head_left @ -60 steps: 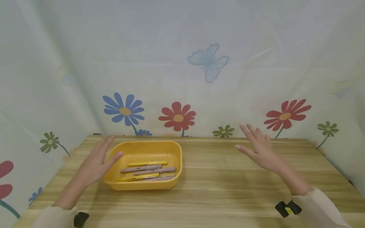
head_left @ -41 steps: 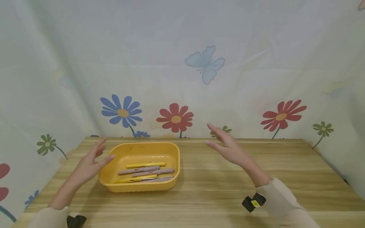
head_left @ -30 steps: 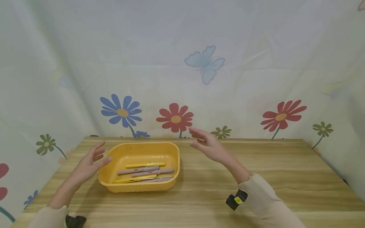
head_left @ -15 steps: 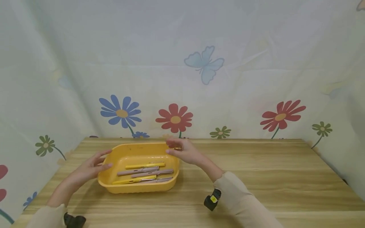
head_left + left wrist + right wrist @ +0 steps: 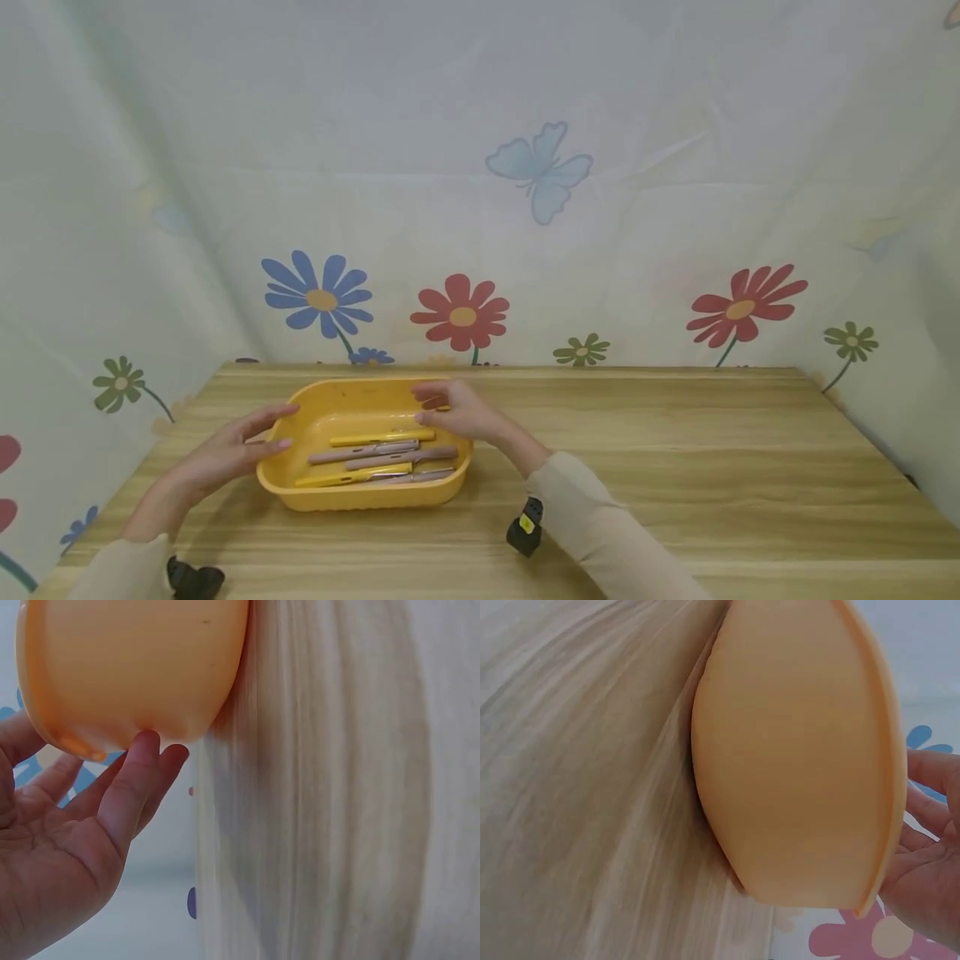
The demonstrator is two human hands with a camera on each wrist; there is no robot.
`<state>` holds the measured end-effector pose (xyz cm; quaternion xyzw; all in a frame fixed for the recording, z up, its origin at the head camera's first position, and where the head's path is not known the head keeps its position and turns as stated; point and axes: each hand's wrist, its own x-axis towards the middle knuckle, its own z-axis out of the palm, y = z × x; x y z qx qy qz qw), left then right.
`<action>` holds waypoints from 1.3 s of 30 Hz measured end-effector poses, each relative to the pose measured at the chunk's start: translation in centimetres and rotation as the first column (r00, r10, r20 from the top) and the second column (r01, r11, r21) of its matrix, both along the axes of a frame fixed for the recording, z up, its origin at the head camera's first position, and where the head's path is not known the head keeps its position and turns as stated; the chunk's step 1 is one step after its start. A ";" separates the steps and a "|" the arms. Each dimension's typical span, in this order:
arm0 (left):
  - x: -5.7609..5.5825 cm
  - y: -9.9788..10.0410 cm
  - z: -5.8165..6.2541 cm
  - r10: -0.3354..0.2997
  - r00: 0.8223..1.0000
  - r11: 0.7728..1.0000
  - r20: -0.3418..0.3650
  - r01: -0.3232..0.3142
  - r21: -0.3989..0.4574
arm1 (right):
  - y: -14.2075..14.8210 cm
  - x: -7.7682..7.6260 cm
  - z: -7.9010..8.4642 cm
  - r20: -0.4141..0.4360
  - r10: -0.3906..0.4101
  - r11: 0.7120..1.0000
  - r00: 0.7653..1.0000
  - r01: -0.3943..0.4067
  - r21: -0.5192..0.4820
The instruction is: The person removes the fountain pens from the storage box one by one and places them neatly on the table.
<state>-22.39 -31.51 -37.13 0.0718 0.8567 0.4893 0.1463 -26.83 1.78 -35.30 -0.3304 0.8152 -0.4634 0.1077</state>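
A yellow plastic tub (image 5: 367,498) stands at the left of the wooden table. Inside it lie several capped pens with metal clips, among them a yellow pen (image 5: 352,476) and a greyish-mauve pen (image 5: 405,457). My left hand (image 5: 221,460) holds the tub's left side, thumb over the rim; in the left wrist view its fingertips (image 5: 146,742) meet the outer wall. Above the tub's right end, my right hand (image 5: 465,412) reaches in over the rim, its fingers loosely bent with nothing between them. The right wrist view shows the tub's wall, with the hand partly cut off.
The wooden table (image 5: 675,467) extends to the right of the tub. A pale cloth (image 5: 637,208) printed with flowers and a butterfly hangs behind and at the sides. Black wrist cameras sit by both sleeves.
My right hand has swept left from over the table to inside the tub's right end. My left hand has come down onto the left rim. The tub and pens stay in place.
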 end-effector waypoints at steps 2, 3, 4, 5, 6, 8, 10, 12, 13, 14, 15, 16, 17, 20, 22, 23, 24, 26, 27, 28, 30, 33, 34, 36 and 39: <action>-0.1 -0.1 -0.1 0.003 1.000 1.000 0.011 -0.003 0.004 | -0.5 -0.1 0.0 -0.006 0.001 1.000 1.000 -0.001 0.017; -0.1 -0.1 -0.1 0.005 1.000 1.000 0.022 -0.006 0.012 | -0.8 -0.2 0.0 -0.011 0.003 1.000 1.000 -0.003 0.031; -0.1 -0.2 -0.1 0.006 1.000 1.000 0.030 -0.007 0.017 | -1.1 -0.3 0.0 -0.026 0.006 0.999 1.000 -0.005 0.046; -0.2 -0.2 -0.2 0.008 0.999 1.000 0.041 -0.009 0.023 | -1.4 -0.4 -0.1 -0.039 0.011 0.998 0.999 -0.008 0.059; -0.2 -0.2 -0.2 0.010 0.999 1.000 0.048 -0.011 0.025 | -1.7 -0.5 -0.2 -0.053 0.012 0.997 0.999 -0.008 0.079; -0.2 -0.2 -0.3 0.011 0.998 0.999 0.063 -0.013 0.034 | -2.3 -0.7 -0.5 -0.076 0.008 0.992 0.997 0.002 0.124; -0.2 -0.2 -0.4 0.011 0.998 0.999 0.067 -0.014 0.036 | -2.7 -0.9 -0.7 -0.083 0.001 0.988 0.997 0.012 0.157; -0.2 -0.2 -0.4 0.013 0.997 0.999 0.070 -0.016 0.036 | -3.1 -1.1 -1.0 -0.073 -0.014 0.983 0.997 0.027 0.181; -0.2 -0.2 -0.4 0.014 0.997 0.999 0.071 -0.016 0.038 | -3.2 -1.1 -1.2 -0.073 -0.023 0.981 0.997 0.037 0.193; -0.2 -0.2 -0.4 0.013 0.998 0.999 0.069 -0.016 0.040 | -3.4 -1.1 -1.3 -0.073 -0.029 0.978 0.997 0.043 0.202; -0.2 -0.1 -0.4 0.012 0.998 0.999 0.067 -0.015 0.045 | -3.5 -1.2 -1.4 -0.081 -0.034 0.976 0.996 0.051 0.214; -0.2 -0.1 -0.4 0.009 0.998 0.999 0.067 -0.013 0.053 | -3.6 -1.2 -1.5 -0.078 -0.044 0.973 0.996 0.060 0.221; -0.2 -0.1 -0.4 0.006 0.998 0.998 0.067 -0.010 0.062 | -3.7 -1.2 -1.6 -0.071 -0.055 0.970 0.996 0.070 0.234; -0.2 -0.1 -0.3 -0.002 0.998 0.996 0.062 -0.004 0.085 | -4.0 -1.1 -1.9 -0.066 -0.078 0.958 0.995 0.093 0.272; -0.2 0.0 -0.2 0.000 0.998 0.996 0.064 -0.006 0.090 | -4.3 -1.1 -2.0 -0.078 -0.081 0.949 0.994 0.101 0.298; -0.1 0.0 -0.2 -0.001 0.998 0.996 0.064 -0.005 0.094 | -4.4 -1.1 -2.0 -0.102 -0.077 0.943 0.992 0.106 0.317; -0.1 0.0 -0.2 -0.001 0.998 0.995 0.064 -0.006 0.099 | -4.5 -1.1 -2.0 -0.132 -0.069 0.937 0.989 0.110 0.332; -0.1 -0.1 -0.3 -0.004 0.998 0.993 0.061 -0.004 0.119 | -4.7 -1.2 -2.0 -0.189 -0.054 0.926 0.980 0.120 0.358; -0.1 -0.1 -0.3 -0.004 0.998 0.992 0.062 -0.004 0.126 | -4.7 -1.2 -2.0 -0.212 -0.049 0.920 0.976 0.127 0.372; 0.0 -0.1 -0.3 -0.006 0.998 0.990 0.065 -0.003 0.138 | -4.7 -1.2 -2.0 -0.224 -0.049 0.915 0.973 0.133 0.380; 0.0 -0.1 -0.4 -0.003 0.997 0.988 0.074 -0.008 0.152 | -4.7 -1.4 -2.1 -0.237 -0.048 0.909 0.970 0.141 0.393; 0.0 0.0 -0.3 0.010 0.996 0.989 0.093 -0.023 0.146 | -4.7 -1.6 -2.2 -0.243 -0.046 0.897 0.969 0.148 0.417; 0.0 0.1 -0.3 0.012 0.995 0.989 0.096 -0.026 0.145 | -4.7 -1.7 -2.3 -0.247 -0.046 0.893 0.968 0.150 0.424; 0.1 0.1 -0.3 0.017 0.995 0.990 0.099 -0.031 0.138 | -4.7 -1.7 -2.3 -0.255 -0.042 0.881 0.966 0.156 0.446; 0.1 0.1 -0.3 0.023 0.994 0.991 0.104 -0.036 0.129 | -4.8 -1.8 -2.3 -0.254 -0.043 0.867 0.966 0.163 0.472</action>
